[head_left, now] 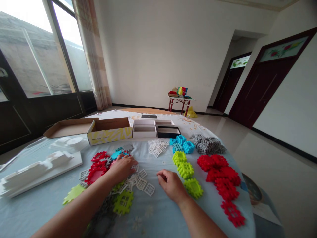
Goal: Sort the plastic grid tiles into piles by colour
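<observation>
My left hand [125, 164] rests over a mixed pile of plastic interlocking building pieces, its fingers stretched out and spread. Near those fingers lie a blue piece [117, 154], a red piece [96, 174] and small white lattice window pieces [141, 184]. Lime-green pieces [123, 201] sit at the pile's front, and my left forearm hides part of it. My right hand [170, 185] is on the cloth with its fingers curled in, and no piece shows in it. To its right stand stacked lime-green pieces [185, 170].
Red stacks [220, 172], grey stacks [208, 144] and blue stacks [188, 147] line the table's right side. White lattice pieces [158, 147] form another heap. Behind are an open cardboard box [110, 135], white box trays [144, 131] and a black tray [169, 132]. White foam [37, 172] lies left.
</observation>
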### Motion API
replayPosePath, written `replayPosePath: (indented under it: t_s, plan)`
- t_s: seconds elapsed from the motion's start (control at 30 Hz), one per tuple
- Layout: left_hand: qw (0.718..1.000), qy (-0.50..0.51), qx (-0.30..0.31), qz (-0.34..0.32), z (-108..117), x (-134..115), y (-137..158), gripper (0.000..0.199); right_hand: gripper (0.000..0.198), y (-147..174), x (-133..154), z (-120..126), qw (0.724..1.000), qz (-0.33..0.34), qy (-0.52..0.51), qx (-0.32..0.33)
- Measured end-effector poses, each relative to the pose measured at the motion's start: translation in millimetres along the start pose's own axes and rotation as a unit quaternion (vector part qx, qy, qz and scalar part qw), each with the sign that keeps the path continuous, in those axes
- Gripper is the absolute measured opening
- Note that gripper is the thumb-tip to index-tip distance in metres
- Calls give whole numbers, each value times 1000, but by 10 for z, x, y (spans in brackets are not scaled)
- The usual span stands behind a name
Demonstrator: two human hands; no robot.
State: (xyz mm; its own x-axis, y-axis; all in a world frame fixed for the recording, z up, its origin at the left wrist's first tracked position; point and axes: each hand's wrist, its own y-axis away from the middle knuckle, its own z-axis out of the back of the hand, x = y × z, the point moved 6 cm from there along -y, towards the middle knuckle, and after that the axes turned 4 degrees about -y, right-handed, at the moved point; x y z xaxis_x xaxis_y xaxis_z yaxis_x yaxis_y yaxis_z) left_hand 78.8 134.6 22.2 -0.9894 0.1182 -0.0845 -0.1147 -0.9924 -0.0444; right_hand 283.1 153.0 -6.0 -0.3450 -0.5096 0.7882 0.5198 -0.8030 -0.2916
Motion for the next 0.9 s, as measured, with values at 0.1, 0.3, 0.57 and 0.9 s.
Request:
replayPosePath:
  t_s: [0.1, 0.3, 0.57, 0.9]
  plan:
    - [1000, 6, -14, 9, 6, 3, -15, 28, 23, 1, -7, -1, 1000, -2, 2, 1]
    - [998, 27, -60, 24, 168, -8, -16, 13, 24, 2, -8, -8, 1000, -7, 1, 4]
    - [967, 227, -74, 89, 313, -22, -249, 30, 23, -5, 8, 8, 1000, -18, 3, 4]
    - [942, 285, -99, 149, 158, -72, -1056, 51, 24, -7, 18, 16, 1000, -16, 3, 5]
